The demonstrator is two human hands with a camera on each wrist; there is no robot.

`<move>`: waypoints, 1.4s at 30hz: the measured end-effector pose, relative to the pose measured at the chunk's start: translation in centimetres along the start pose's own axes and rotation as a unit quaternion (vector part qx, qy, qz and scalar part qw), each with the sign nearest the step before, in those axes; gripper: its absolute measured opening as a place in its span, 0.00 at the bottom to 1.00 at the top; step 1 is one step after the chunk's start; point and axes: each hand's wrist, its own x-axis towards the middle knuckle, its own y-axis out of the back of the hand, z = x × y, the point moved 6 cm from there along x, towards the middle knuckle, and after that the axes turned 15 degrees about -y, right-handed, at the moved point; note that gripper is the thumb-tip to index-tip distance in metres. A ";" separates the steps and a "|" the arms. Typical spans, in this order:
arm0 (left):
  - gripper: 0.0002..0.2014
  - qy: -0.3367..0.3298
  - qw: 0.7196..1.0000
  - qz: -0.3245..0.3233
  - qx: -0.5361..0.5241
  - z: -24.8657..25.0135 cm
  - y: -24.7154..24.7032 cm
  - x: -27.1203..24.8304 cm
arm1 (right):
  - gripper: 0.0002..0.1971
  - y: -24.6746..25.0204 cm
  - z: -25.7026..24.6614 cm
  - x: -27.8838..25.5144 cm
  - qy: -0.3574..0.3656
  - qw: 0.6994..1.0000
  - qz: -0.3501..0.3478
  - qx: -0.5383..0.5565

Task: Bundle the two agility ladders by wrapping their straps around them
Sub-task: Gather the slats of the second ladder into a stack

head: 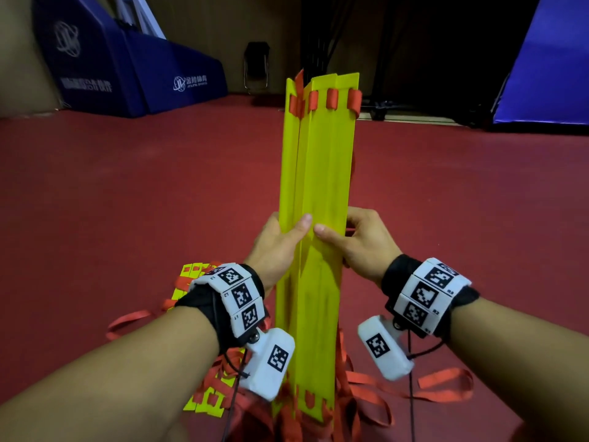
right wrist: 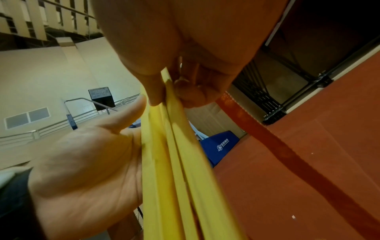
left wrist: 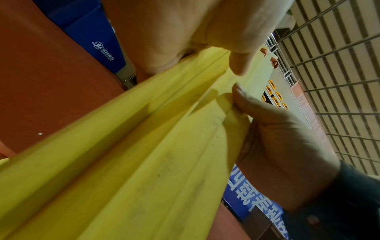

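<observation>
A stack of long yellow ladder rungs (head: pixel 315 173) stands upright in front of me, its lower end down among loose red straps (head: pixel 360 393) on the floor. Red strap loops (head: pixel 331 98) thread through the slots near its top. My left hand (head: pixel 280 240) grips the stack's left edge at mid-height, thumb across the front. My right hand (head: pixel 360 240) grips the right edge at the same height, thumb on the front and fingers curled behind. The left wrist view shows the rungs (left wrist: pixel 144 154) fanned slightly apart. A second ladder (head: pixel 197 371) lies on the floor at lower left, partly hidden by my left arm.
Red sports floor (head: pixel 127 202) spreads all round. Blue padded mats (head: pixel 134 71) stand at the back left and a blue mat (head: pixel 548 65) at the far right. A dark folding chair (head: pixel 256 65) and a black wheeled frame (head: pixel 382 106) stand at the back.
</observation>
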 end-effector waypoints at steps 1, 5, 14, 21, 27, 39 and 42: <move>0.31 0.000 1.000 -0.005 -0.014 0.2 0.0 0.0 | 0.03 0.0 -0.1 0.0 0.001 1.000 -0.006 0.009; 0.19 -0.014 0.998 -0.044 -0.040 0.7 0.5 -0.4 | 0.08 -0.4 -0.4 -0.3 -0.025 0.994 -0.063 0.089; 0.13 0.002 0.999 -0.044 -0.026 -0.1 0.6 -0.6 | 0.18 -1.0 0.1 0.1 -0.065 0.984 -0.090 0.141; 0.13 0.030 0.996 -0.028 -0.078 -0.1 0.3 -0.6 | 0.05 -0.3 -0.3 -0.1 -0.040 0.992 -0.070 0.096; 0.11 -0.025 0.998 -0.049 0.000 -0.8 0.1 -0.4 | 0.11 -0.4 -1.1 -0.2 -0.008 0.999 -0.035 0.022; 0.40 0.029 0.995 -0.060 -0.073 -1.4 -1.3 -1.0 | 0.18 -1.2 -1.3 -0.7 -0.073 0.989 -0.096 0.089; 0.41 0.069 0.989 -0.076 -0.106 -1.2 -2.2 -1.4 | 0.20 -0.6 -1.0 -0.2 -0.069 0.995 -0.035 0.067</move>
